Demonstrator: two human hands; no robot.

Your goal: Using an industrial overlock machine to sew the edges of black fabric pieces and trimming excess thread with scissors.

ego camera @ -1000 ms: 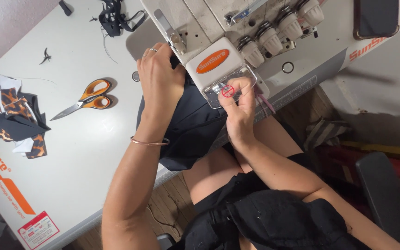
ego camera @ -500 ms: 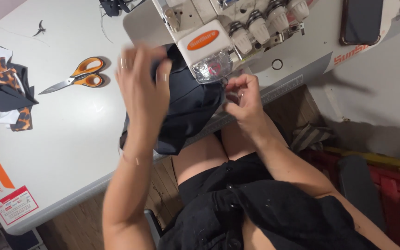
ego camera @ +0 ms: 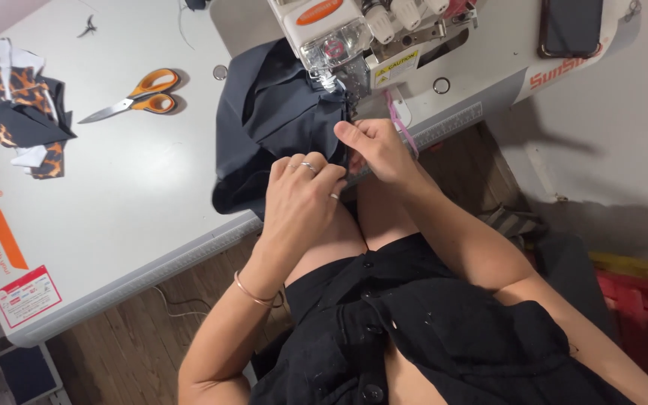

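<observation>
Now, cloth: a dark piece of fabric (ego camera: 271, 120) lies bunched on the white table (ego camera: 129, 195), its right edge tucked under the front of the sewing machine (ego camera: 354, 45), its lower edge hanging over the table's front rim.
Left hand: the left hand (ego camera: 301, 195) sits at the table edge, fingers curled down and pinching the lower edge of the cloth; rings show on two fingers, a thin bangle (ego camera: 253, 292) circles the wrist.
Right hand: the right hand (ego camera: 376, 150) is just beside the left, almost touching it, fingers folded tight on the cloth's edge right below the machine's foot.
Grip: both hands are clenched on the fabric, neither one loose.
Machine: white body, orange oval badge on top, a clear guard over the needle area, a row of pale knobs (ego camera: 403, 11) along the top.
Pink strip: a thin pink band (ego camera: 403, 127) hangs from the machine, beside the right hand.
Scissors: orange-handled scissors (ego camera: 136, 94) lie on the table left of the cloth, well apart from both hands, blades pointing left.
Scraps: a heap of dark, white and leopard-print offcuts (ego camera: 24, 112) sits near the table's far left.
Phone: a dark phone (ego camera: 571, 26) rests on the table right of the machine.
Person: seated, black buttoned garment (ego camera: 429, 330), bare knees under the table edge, wooden floor (ego camera: 151, 337) below.
</observation>
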